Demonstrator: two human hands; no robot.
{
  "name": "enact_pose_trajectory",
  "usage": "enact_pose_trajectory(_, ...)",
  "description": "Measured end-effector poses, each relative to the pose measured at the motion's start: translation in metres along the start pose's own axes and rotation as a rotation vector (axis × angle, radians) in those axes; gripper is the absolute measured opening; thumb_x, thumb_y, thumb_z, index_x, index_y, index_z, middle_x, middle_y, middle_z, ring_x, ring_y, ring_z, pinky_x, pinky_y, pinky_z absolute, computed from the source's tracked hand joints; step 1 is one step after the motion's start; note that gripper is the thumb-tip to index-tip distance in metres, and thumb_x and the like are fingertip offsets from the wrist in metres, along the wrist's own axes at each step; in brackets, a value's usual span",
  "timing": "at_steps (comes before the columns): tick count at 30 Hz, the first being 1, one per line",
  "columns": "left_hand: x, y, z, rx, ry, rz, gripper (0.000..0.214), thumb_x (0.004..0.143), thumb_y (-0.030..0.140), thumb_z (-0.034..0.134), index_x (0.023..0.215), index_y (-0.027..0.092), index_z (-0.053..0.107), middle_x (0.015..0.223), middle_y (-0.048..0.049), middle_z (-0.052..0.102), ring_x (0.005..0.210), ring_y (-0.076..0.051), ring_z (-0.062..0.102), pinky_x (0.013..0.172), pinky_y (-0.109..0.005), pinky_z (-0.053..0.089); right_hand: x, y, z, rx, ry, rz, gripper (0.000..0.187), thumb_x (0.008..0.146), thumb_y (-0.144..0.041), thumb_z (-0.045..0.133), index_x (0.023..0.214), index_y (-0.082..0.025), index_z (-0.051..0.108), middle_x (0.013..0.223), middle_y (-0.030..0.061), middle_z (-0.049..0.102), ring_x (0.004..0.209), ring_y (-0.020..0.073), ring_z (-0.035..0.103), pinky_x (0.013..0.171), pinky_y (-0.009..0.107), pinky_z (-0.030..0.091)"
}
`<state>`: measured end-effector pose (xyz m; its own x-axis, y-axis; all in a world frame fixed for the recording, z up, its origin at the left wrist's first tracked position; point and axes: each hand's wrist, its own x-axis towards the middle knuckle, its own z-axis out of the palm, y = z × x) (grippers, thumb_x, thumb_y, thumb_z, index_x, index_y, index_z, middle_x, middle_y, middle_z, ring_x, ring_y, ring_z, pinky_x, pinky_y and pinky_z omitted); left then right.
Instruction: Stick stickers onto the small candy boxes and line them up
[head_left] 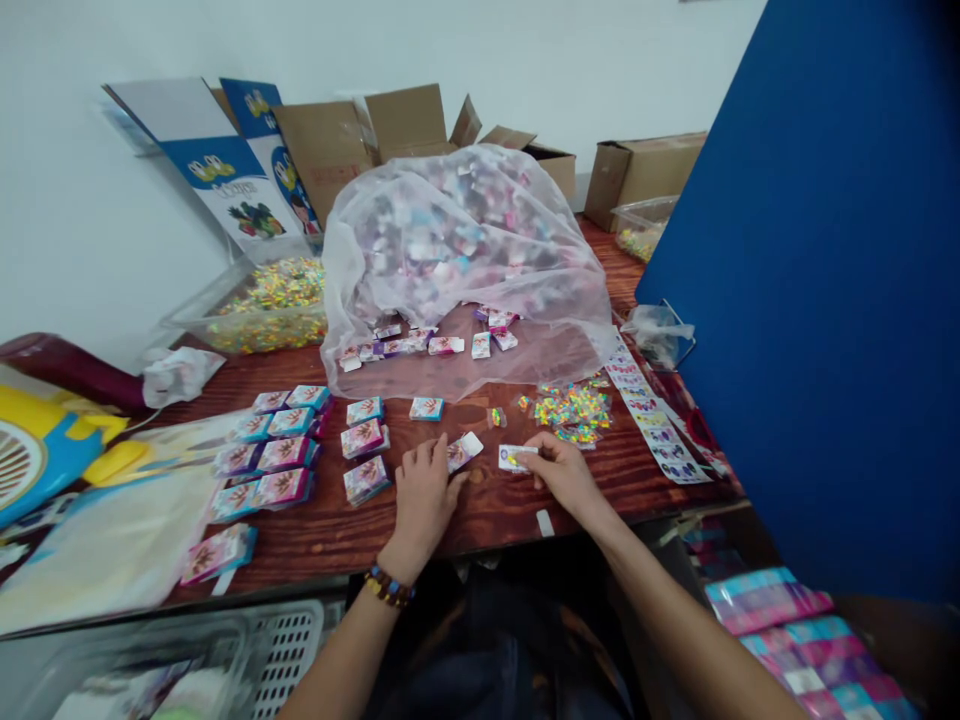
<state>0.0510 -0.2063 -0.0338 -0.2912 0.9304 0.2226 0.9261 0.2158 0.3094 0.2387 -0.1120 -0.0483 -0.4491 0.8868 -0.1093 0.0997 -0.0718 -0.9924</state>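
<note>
On the table in front of me, my left hand (424, 490) holds a small printed box (461, 453) between thumb and fingers. The box lies low against the wood with its white end flap open to the right. Just beside it, my right hand (562, 474) pinches a small white card (514, 458) with a printed round mark and a bit of yellow at its fingertips; whether a packet lies on it I cannot tell. Small packets of coloured beads (574, 410) lie in a pile beyond my right hand. Stacked small boxes (365, 480) stand left of my left hand.
A translucent bag (465, 230) full of small boxes lies open at the back. Bead-filled tubs (255, 320) stand behind, near cardboard boxes (409, 120). Sticker sheets (656, 420) lie at right beside a blue panel (817, 300). More box stacks (281, 455) are at left.
</note>
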Motion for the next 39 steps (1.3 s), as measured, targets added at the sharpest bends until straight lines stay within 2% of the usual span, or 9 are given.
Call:
enact_pose_trajectory(2, 0.004, -0.008, 0.002, 0.091, -0.031, 0.030, 0.040, 0.083, 0.031, 0.059, 0.119, 0.016, 0.052, 0.114, -0.0134, 0.057, 0.101, -0.032, 0.050, 0.081, -0.048, 0.045, 0.013, -0.008, 0.007, -0.082, 0.025, -0.023, 0.018, 0.076, -0.036, 0.060, 0.072, -0.019, 0.056, 0.048, -0.0079, 0.048, 0.040, 0.0092, 0.045, 0.045, 0.021, 0.031)
enact_pose_trajectory(9, -0.010, -0.013, 0.013, -0.150, 0.051, 0.085, 0.039, 0.084, 0.030, 0.058, 0.118, 0.016, 0.046, 0.110, -0.0106, 0.060, 0.099, -0.026, 0.056, 0.085, -0.041, 0.046, 0.024, -0.027, 0.034, -0.495, 0.079, -0.177, 0.013, 0.081, -0.034, 0.055, 0.077, -0.021, 0.059, 0.048, -0.0065, 0.048, 0.047, 0.0109, 0.046, 0.049, 0.021, 0.027)
enact_pose_trajectory(13, -0.016, -0.010, 0.014, -0.167, 0.077, 0.094, 0.039, 0.085, 0.030, 0.058, 0.119, 0.016, 0.046, 0.111, -0.0109, 0.061, 0.100, -0.026, 0.057, 0.086, -0.040, 0.047, 0.020, -0.029, 0.025, -0.562, -0.025, -0.194, 0.013, 0.081, -0.031, 0.056, 0.073, -0.021, 0.059, 0.052, -0.0057, 0.049, 0.051, 0.0103, 0.046, 0.050, 0.021, 0.026)
enact_pose_trajectory(19, -0.012, 0.000, 0.007, -0.113, -0.008, 0.247, 0.038, 0.086, 0.029, 0.055, 0.120, 0.017, 0.045, 0.113, -0.0108, 0.061, 0.101, -0.027, 0.057, 0.084, -0.042, 0.048, 0.030, -0.041, 0.007, -0.703, -0.163, -0.206, 0.009, 0.075, -0.029, 0.062, 0.072, -0.021, 0.066, 0.057, -0.0039, 0.057, 0.055, 0.0108, 0.050, 0.051, 0.022, 0.026)
enact_pose_trajectory(22, -0.009, 0.003, 0.004, -0.131, -0.007, 0.264, 0.039, 0.086, 0.027, 0.056, 0.121, 0.016, 0.045, 0.114, -0.0112, 0.060, 0.103, -0.026, 0.056, 0.087, -0.042, 0.047, 0.034, -0.039, 0.008, -0.622, -0.240, -0.166, 0.010, 0.075, -0.028, 0.060, 0.076, -0.021, 0.067, 0.055, -0.0036, 0.058, 0.049, 0.0099, 0.052, 0.048, 0.020, 0.029)
enact_pose_trajectory(26, -0.010, 0.000, 0.004, -0.240, 0.003, 0.232, 0.040, 0.086, 0.025, 0.056, 0.123, 0.017, 0.044, 0.115, -0.0111, 0.058, 0.106, -0.023, 0.056, 0.091, -0.039, 0.048, 0.034, -0.031, 0.011, -0.336, -0.329, 0.030, 0.018, 0.075, -0.033, 0.061, 0.082, -0.018, 0.066, 0.051, -0.0031, 0.058, 0.039, 0.0100, 0.052, 0.039, 0.018, 0.034)
enact_pose_trajectory(31, -0.009, -0.001, 0.008, -0.304, 0.004, 0.219, 0.040, 0.086, 0.024, 0.056, 0.123, 0.017, 0.044, 0.116, -0.0119, 0.058, 0.108, -0.023, 0.056, 0.093, -0.039, 0.048, 0.025, -0.031, 0.004, -0.066, -0.432, 0.089, 0.024, 0.075, -0.029, 0.055, 0.093, -0.016, 0.065, 0.072, 0.0029, 0.067, 0.054, 0.0137, 0.063, 0.035, 0.016, 0.038)
enact_pose_trajectory(36, -0.010, 0.004, 0.009, -0.367, -0.034, 0.248, 0.042, 0.087, 0.025, 0.055, 0.126, 0.019, 0.042, 0.122, -0.0119, 0.057, 0.114, -0.022, 0.055, 0.097, -0.039, 0.047, 0.022, -0.038, -0.009, -0.054, -0.425, 0.137, 0.023, 0.075, -0.024, 0.053, 0.091, -0.012, 0.066, 0.041, -0.0047, 0.055, 0.028, 0.0054, 0.037, 0.031, 0.016, 0.023)
enact_pose_trajectory(39, -0.011, 0.006, 0.010, -0.346, -0.002, 0.283, 0.042, 0.087, 0.027, 0.054, 0.126, 0.018, 0.041, 0.123, -0.0135, 0.057, 0.115, -0.023, 0.055, 0.098, -0.041, 0.047, 0.021, -0.039, -0.009, -0.019, -0.422, 0.155, 0.019, 0.073, -0.024, 0.056, 0.084, -0.012, 0.066, 0.039, -0.0067, 0.051, 0.028, 0.0049, 0.038, 0.032, 0.016, 0.020)
